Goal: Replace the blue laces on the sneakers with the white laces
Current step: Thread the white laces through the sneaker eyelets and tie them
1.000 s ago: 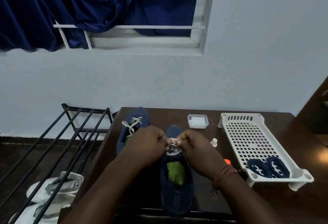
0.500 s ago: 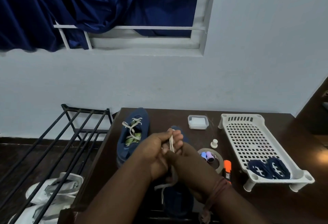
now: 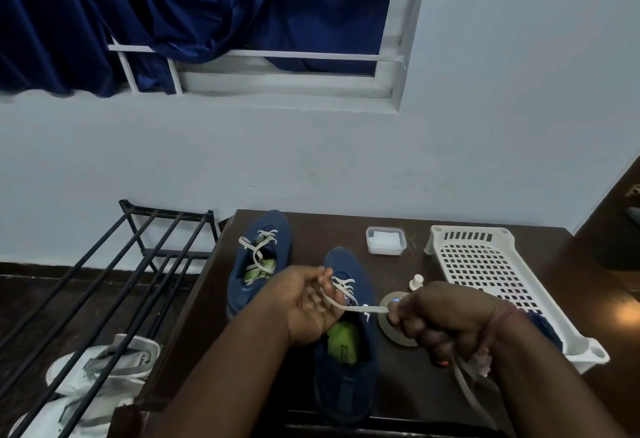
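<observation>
Both fists clamp the white lace (image 3: 360, 308), left hand (image 3: 311, 302) palm-up, right hand (image 3: 440, 319) knuckles-up, above the near sneaker (image 3: 346, 361).

Count taken from beside the table (image 3: 450, 385). Two blue sneakers stood on it: one at the far left (image 3: 263, 257), one nearer the middle (image 3: 346, 361), each threaded with one white lace. One small lidded clear box (image 3: 385, 240). One white perforated tray (image 3: 491, 274). One roll of tape (image 3: 393, 328). One small white cap-like piece (image 3: 416, 281). On the floor, one black bar rack (image 3: 138, 264) and two white shoes (image 3: 104, 368). Two hands were working.
</observation>
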Demonstrator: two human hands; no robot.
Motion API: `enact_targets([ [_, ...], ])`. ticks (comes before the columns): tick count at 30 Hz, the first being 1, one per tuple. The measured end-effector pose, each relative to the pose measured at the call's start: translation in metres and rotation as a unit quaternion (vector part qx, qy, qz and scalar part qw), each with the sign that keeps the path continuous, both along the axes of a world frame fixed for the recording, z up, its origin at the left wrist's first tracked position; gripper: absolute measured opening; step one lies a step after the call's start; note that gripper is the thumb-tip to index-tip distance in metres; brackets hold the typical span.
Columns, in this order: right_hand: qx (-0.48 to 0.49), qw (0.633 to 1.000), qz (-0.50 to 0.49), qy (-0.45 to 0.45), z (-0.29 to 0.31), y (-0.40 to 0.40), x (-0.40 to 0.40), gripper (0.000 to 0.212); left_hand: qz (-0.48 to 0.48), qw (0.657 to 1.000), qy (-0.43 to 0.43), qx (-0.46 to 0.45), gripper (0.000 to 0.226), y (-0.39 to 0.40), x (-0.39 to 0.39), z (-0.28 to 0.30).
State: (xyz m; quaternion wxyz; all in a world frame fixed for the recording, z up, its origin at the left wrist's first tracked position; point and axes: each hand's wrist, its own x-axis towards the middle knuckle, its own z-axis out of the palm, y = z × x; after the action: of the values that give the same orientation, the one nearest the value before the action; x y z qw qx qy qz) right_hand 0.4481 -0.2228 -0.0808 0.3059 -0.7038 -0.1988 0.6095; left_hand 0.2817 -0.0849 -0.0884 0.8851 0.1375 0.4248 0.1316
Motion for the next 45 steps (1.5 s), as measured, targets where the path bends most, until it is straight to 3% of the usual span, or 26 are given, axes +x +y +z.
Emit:
enact_targets([
  [3,0.016,0.996,-0.047,0.068,-0.010,0.014,0.002,0.028,-0.072,0.988,0.048,0.127,0.028,-0.009,0.003,-0.002],
  [7,0.087,0.981,-0.147,0.089,-0.018,0.033,-0.013,0.034,-0.209,0.922,0.114,0.306,0.018,-0.024,0.003,-0.003],
  [9,0.129,0.983,-0.107,-0.073,-0.014,0.038,-0.026,0.031,-0.239,0.894,0.136,0.352,0.022,-0.026,0.002,-0.002],
  [12,0.201,0.922,-0.058,-0.325,-0.011,0.039,-0.046,0.031,-0.260,0.867,0.155,0.396,0.019,-0.027,0.000,0.001],
  [14,0.244,0.867,-0.026,-0.434,-0.009,0.036,-0.057,0.028,-0.247,0.885,0.144,0.368,0.018,-0.027,0.001,0.003],
  [15,0.250,0.844,0.006,-0.475,-0.007,0.034,-0.063,0.025,-0.233,0.910,0.120,0.322,0.022,-0.026,0.002,0.004],
  [17,0.266,0.821,0.048,-0.503,-0.002,0.028,-0.069,0.021,-0.207,0.956,0.032,0.205,0.030,-0.020,0.000,0.007],
  [20,0.279,0.806,0.079,-0.516,0.003,0.016,-0.071,0.016,-0.155,0.983,-0.037,0.088,0.027,-0.012,-0.005,0.008],
  [25,0.279,0.856,0.130,-0.414,0.010,-0.003,-0.075,0.006,-0.114,0.991,-0.011,0.074,0.014,-0.016,0.001,0.002],
  [29,0.233,0.950,0.023,-0.205,0.003,-0.002,-0.062,0.013,-0.044,0.998,-0.042,-0.020,0.022,-0.011,0.000,0.007],
  [32,0.144,0.981,-0.011,-0.132,-0.004,-0.004,-0.050,0.026,-0.021,0.996,-0.063,-0.062,0.023,-0.008,-0.005,0.009],
  [35,0.117,0.989,-0.050,-0.071,-0.005,-0.006,-0.041,0.026,-0.052,0.996,-0.063,-0.039,0.025,-0.010,-0.005,0.004],
  [40,0.100,0.987,-0.128,-0.019,-0.008,0.009,-0.039,0.014,-0.123,0.989,0.007,0.076,0.029,-0.014,-0.001,-0.002],
  [45,0.153,0.972,-0.179,-0.014,-0.015,0.023,-0.059,0.014,-0.127,0.986,0.031,0.107,0.032,-0.019,-0.001,-0.001],
])
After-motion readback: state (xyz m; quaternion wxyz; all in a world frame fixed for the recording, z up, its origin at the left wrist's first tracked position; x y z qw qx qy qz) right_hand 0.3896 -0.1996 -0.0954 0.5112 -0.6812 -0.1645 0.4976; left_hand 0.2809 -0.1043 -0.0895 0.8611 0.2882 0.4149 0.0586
